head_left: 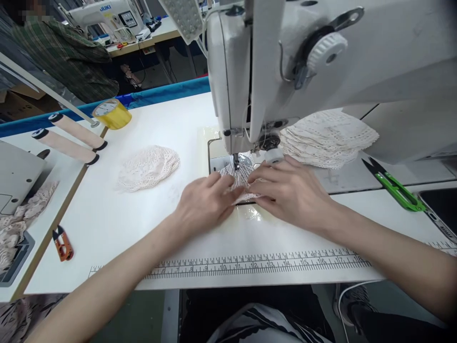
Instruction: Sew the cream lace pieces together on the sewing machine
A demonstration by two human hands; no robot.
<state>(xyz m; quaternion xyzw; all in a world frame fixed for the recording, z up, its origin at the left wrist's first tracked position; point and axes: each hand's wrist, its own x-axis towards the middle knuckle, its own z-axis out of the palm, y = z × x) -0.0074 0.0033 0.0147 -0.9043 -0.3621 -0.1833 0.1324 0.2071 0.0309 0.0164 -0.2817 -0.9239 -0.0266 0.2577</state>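
Observation:
A small piece of white lace [238,175] lies under the presser foot of the sewing machine [232,81]. My left hand [209,200] pinches its left and front edge, fingers bent together. From the right, my right hand [289,190] holds the same lace with its fingers closed on it, close to the foot. Between my hands the lace fans out in gathered lines. A flat pile of lace pieces [328,138] rests behind my right hand, and a smaller lace bundle [149,167] lies on the table to the left.
Green snips [398,188] and a phone [441,209] lie at the right. Orange snips [63,244], thread cones [67,146] and yellow tape [112,114] are at the left. A printed ruler [250,267] runs along the table's front edge. A person [64,57] is at the back left.

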